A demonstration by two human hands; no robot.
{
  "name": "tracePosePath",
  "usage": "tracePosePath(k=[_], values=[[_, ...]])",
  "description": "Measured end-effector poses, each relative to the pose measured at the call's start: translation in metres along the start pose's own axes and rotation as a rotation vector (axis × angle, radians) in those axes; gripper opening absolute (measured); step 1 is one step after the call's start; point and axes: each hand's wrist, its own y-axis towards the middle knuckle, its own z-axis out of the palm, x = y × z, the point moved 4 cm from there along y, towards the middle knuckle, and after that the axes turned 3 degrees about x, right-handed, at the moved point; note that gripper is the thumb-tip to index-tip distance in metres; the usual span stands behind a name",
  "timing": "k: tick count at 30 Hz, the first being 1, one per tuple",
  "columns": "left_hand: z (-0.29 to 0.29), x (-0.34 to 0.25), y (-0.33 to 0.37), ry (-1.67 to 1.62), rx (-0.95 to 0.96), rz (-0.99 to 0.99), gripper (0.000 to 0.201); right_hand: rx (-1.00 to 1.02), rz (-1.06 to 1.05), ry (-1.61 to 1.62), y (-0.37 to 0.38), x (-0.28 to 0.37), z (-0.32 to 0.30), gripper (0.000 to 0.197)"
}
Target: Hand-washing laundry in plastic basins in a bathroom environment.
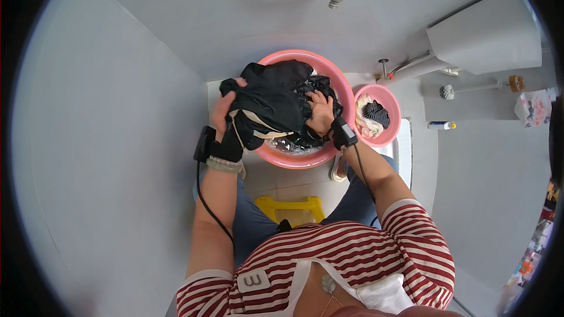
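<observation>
Nearest, a red-and-white striped top (352,258), then a yellow stool (291,206) on the floor. Farther off, left hand (222,118) and right hand (321,113), each grip closed on a black garment (270,103) lifted over the big pink basin (335,76). Probably wet: soft, limp, heavy, best bunched by thick folds. Far right, a floral white packet (533,107); a small white tube (440,125) nearby.

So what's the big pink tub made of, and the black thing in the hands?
The big pink tub looks like smooth moulded plastic, since its rim is glossy and evenly coloured. The black garment looks like soft fabric, because it folds and bunches in the left hand and right hand.
</observation>
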Motion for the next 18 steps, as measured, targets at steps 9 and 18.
tracePosePath(k=[9, 18], values=[[0.033, 0.027, -0.003, 0.613, -0.034, -0.252, 0.029, -0.265, 0.019, 1.518, -0.004, 0.016, -0.153, 0.030], [0.012, 0.028, 0.007, 1.031, 0.024, -0.142, 0.050, -0.268, -0.276, 1.356, -0.048, 0.099, -0.304, 0.026]])
